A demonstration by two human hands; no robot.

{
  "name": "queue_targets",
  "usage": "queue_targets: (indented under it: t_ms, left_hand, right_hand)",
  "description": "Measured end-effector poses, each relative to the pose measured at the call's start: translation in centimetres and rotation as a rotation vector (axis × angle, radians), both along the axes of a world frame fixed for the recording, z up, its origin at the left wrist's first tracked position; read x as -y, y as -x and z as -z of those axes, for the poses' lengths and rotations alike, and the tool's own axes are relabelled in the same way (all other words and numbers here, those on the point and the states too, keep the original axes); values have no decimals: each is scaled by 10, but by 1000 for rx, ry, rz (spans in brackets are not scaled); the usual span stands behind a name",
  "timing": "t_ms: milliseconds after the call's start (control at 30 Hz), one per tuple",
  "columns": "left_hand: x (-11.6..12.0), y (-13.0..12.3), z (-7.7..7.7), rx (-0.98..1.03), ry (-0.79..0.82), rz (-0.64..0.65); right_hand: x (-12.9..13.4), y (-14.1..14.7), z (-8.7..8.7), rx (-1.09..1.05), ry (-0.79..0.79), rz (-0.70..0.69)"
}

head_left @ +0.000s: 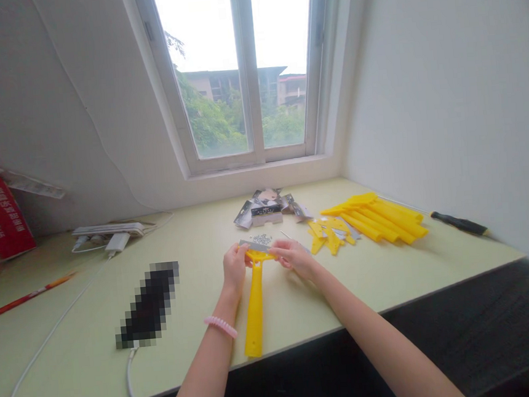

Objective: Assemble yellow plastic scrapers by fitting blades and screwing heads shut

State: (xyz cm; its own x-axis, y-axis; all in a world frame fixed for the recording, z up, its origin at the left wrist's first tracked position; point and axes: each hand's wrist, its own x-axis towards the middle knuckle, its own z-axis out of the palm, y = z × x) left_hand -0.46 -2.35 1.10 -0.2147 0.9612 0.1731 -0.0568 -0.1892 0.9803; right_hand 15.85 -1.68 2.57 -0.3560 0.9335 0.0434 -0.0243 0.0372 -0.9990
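Observation:
A scraper with a yellow plastic handle (pixel 254 310) lies toward me, its lower end near the table's front edge. At its head sits a flat grey metal blade (pixel 256 246). My left hand (pixel 236 265) pinches the left end of the head and blade. At the right end, my right hand (pixel 294 258) closes on the same head with thumb and fingers. Just beyond the blade is a pile of small metal screws (pixel 261 239). Yellow flat plates (pixel 330 235) lie heaped to the right of my right hand.
Several yellow handles (pixel 381 218) are stacked at the right, beside a black screwdriver (pixel 460 223). Small packaged boxes (pixel 266 214) lie below the window. On the left are a blurred-out dark object (pixel 148 304) with a white cable, a power strip (pixel 107 230) and a red pencil-like stick (pixel 25 298).

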Motion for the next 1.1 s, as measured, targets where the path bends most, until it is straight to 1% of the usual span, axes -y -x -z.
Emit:
queue_targets:
  t_ms: [133, 433, 733, 867, 967, 1100]
  left_hand:
    - [2, 0, -3, -24, -22, -13]
    - [3, 1, -1, -40, -62, -28]
    - [3, -1, -2, -98, -84, -30]
    - [2, -1, -1, -72, -65, -28]
    - [4, -3, -4, -11, -19, 46]
    - [8, -8, -9, 53, 88, 215]
  right_hand:
    - [0, 0, 0, 9, -1, 2]
    - [1, -1, 2, 56, -5, -48]
    - [1, 11, 5, 56, -10, 68]
    - [0, 14, 6, 34, -7, 102]
    - [-2, 14, 8, 14, 0, 123]
    - [-3, 14, 9, 0, 1, 155]
